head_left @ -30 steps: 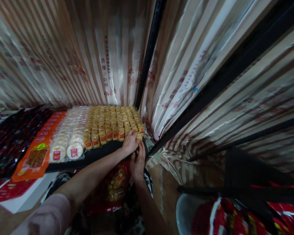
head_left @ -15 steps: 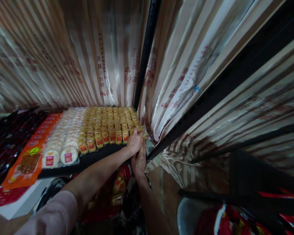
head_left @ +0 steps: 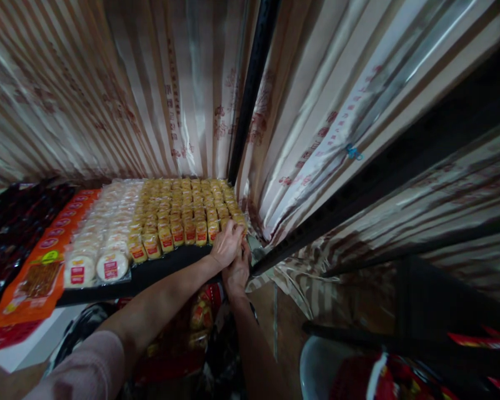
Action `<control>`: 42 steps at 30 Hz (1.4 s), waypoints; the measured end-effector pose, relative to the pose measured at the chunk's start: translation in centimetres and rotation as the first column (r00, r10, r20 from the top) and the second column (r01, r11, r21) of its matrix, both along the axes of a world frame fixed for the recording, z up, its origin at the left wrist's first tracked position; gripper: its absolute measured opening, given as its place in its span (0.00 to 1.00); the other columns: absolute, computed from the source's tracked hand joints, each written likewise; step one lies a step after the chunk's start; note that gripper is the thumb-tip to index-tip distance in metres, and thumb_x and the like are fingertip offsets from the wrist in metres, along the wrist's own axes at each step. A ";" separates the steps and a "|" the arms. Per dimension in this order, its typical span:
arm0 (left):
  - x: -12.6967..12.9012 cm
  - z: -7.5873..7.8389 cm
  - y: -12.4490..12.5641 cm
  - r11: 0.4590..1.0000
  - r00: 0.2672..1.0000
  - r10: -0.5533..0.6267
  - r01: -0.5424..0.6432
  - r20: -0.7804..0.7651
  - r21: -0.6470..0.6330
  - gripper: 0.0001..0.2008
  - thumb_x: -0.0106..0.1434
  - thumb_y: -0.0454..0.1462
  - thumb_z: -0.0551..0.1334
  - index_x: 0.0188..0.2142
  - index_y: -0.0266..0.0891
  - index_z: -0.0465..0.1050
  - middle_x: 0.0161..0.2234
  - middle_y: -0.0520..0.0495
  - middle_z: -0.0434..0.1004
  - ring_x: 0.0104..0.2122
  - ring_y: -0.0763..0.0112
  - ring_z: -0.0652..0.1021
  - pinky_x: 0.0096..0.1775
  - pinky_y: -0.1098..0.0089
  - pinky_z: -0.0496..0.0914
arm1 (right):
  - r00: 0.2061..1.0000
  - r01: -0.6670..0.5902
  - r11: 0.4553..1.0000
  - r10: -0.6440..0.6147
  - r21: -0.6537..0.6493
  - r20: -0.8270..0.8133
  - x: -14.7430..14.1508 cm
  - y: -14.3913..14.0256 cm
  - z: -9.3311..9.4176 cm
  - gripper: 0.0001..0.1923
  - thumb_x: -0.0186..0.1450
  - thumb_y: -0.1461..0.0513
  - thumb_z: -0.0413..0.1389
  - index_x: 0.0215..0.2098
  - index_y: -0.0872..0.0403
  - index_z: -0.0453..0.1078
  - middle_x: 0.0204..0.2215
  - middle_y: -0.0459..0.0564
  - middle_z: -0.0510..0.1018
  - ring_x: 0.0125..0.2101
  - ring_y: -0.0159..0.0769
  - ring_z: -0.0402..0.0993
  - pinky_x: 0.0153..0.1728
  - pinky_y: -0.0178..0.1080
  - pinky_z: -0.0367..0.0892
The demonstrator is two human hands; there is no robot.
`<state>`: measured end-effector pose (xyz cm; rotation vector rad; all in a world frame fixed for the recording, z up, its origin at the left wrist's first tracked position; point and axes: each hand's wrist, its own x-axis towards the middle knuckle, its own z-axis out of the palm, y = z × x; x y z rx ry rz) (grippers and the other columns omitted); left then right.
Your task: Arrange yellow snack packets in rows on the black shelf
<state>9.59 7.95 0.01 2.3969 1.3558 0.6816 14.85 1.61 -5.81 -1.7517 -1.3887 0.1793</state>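
At the right-hand end of the black shelf [head_left: 154, 271], two bare hands meet at the front corner of the rows of yellow packets [head_left: 177, 233]. Left hand [head_left: 227, 244]: laid over the corner, fingers curled. Right hand [head_left: 236, 273]: just below, touching the left. Grip: narrow on both; from where I stand I cannot tell whether a packet is pinched or merely pressed, since the fingers cover it. Leftward along the shelf: white round packets [head_left: 112, 265], then an orange bag [head_left: 45, 272]. Below the front edge: a red bag [head_left: 215, 297]. Step in hand, my judgement: squaring up the front row's last place. Next move calls for a light release, without tipping the neighbouring packets.
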 end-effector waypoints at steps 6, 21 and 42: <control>-0.3 -0.4 -0.5 0.999 0.999 -0.040 0.040 -0.013 -0.020 0.15 0.66 0.36 0.49 0.52 0.43 0.60 0.46 0.48 0.61 0.41 0.73 0.71 0.45 0.72 0.69 | 0.996 0.062 0.998 -0.060 -0.020 0.059 -0.4 0.4 -0.3 0.25 0.62 0.63 0.46 0.58 0.60 0.56 0.54 0.61 0.62 0.55 0.42 0.58 0.53 0.47 0.59; -1.6 -0.9 -2.0 0.996 0.993 -0.087 0.086 0.085 0.012 0.15 0.64 0.34 0.50 0.49 0.41 0.66 0.46 0.46 0.62 0.41 0.72 0.72 0.44 0.70 0.70 | 0.993 -0.024 1.000 0.022 0.020 0.112 0.3 0.4 -0.6 0.19 0.62 0.65 0.45 0.51 0.58 0.64 0.50 0.59 0.67 0.56 0.42 0.56 0.55 0.48 0.57; -14.9 -7.3 -17.0 0.874 0.960 0.255 -0.178 0.115 -0.453 0.15 0.61 0.29 0.49 0.44 0.37 0.68 0.41 0.44 0.72 0.41 0.69 0.73 0.45 0.68 0.67 | 0.937 -0.350 0.896 0.341 -0.273 -0.078 -9.6 -11.0 -6.1 0.16 0.59 0.64 0.43 0.35 0.55 0.72 0.33 0.55 0.78 0.34 0.39 0.74 0.36 0.41 0.70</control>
